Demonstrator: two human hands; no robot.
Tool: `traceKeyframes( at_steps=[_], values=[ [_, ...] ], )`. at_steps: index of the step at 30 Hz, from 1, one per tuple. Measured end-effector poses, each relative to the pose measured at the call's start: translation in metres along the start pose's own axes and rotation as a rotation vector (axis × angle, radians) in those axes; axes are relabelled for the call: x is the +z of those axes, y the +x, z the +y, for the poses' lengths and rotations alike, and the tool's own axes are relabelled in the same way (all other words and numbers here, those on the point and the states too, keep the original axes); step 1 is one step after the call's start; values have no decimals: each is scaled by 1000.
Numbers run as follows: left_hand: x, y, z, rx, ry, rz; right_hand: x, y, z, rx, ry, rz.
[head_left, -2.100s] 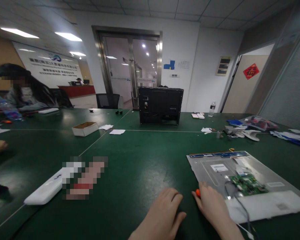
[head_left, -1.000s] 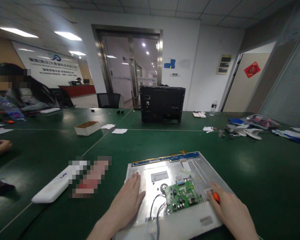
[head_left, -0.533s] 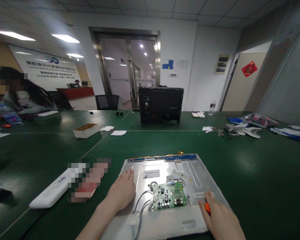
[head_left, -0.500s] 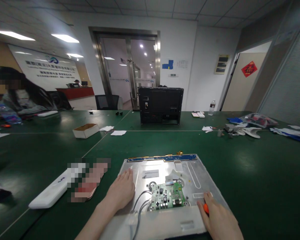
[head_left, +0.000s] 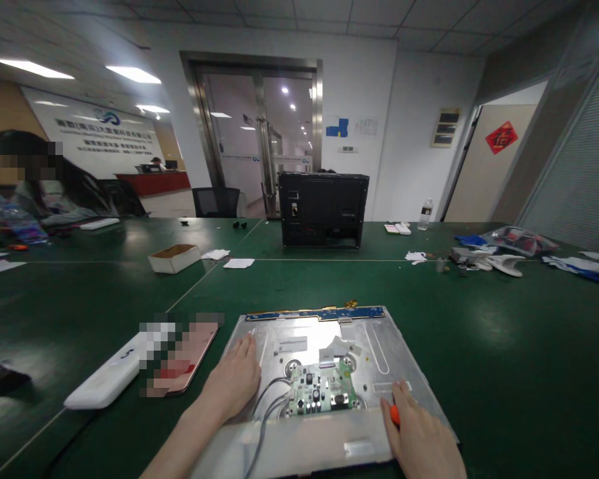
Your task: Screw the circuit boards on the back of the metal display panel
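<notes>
Holding the metal panel (head_left: pixel 379 346) flat on the table.
Left hand (head_left: pixel 234 379) lies open beside the green board (head_left: pixel 319 394), steadying; right hand (head_left: pixel 419 442) grips an orange tool (head_left: pixel 394 414).

– How is the panel (head_left: pixel 379 346) at the desk's near edge finished?
– Brushed, matt metal is seen, with a glossy green circuit board (head_left: pixel 318 394) on it.
– And the desk (head_left: pixel 504 332)?
– A smooth, slightly shiny green surface is shown.

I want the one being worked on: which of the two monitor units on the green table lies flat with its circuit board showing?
The silver monitor panel under both hands, green circuit board exposed; the black monitor casing stands upright farther back.
</notes>
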State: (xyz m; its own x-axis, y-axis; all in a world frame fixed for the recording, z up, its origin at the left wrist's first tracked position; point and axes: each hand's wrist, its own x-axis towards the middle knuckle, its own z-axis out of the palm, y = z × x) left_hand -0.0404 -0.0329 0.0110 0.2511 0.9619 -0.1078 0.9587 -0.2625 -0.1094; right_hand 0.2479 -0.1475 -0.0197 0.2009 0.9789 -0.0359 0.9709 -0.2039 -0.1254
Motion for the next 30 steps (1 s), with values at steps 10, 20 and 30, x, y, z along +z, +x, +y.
traceKeyframes(
  at_steps=[10, 20, 30],
  values=[
    [-14, 5, 0, 18, -86, 82, -21, 19, 2, -125, 61, -5],
    [-53, 27, 9, 257, -388, 14, -29, 49, 3, -407, 238, -98],
    [-49, 56, -5, 333, -442, -222, -51, 103, -11, -536, 138, -63]
  ],
)
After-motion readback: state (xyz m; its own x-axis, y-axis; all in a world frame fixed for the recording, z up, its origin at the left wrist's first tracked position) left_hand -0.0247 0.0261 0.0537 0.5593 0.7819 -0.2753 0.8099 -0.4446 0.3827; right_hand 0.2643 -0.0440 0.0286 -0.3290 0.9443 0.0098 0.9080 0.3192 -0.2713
